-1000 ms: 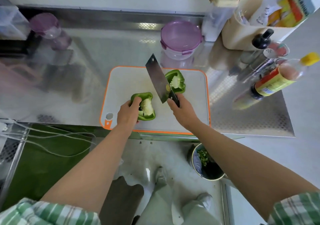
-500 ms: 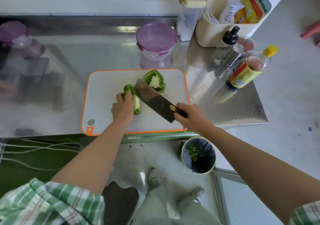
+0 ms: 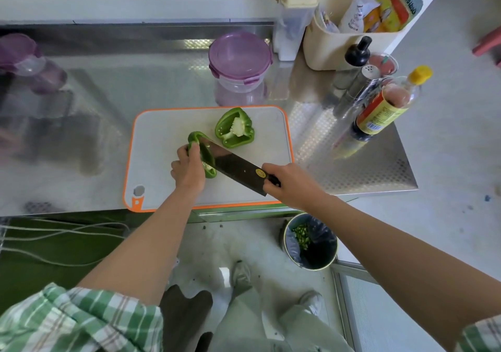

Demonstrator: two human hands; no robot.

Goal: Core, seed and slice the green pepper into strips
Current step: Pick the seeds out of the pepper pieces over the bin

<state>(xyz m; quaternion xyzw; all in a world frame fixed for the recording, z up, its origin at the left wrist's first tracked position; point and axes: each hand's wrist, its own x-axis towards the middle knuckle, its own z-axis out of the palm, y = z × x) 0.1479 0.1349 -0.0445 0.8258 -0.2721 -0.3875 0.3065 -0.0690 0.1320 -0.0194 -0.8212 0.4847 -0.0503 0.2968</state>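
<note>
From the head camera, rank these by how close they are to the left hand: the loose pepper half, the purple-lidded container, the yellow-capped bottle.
Nearest to the left hand first:
1. loose pepper half, on the cutting board, just beyond the hand to its right.
2. purple-lidded container, behind the cutting board.
3. yellow-capped bottle, far off to the right.

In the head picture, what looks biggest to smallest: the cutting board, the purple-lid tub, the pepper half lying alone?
Largest: cutting board.
Then: purple-lid tub.
Smallest: pepper half lying alone.
</note>
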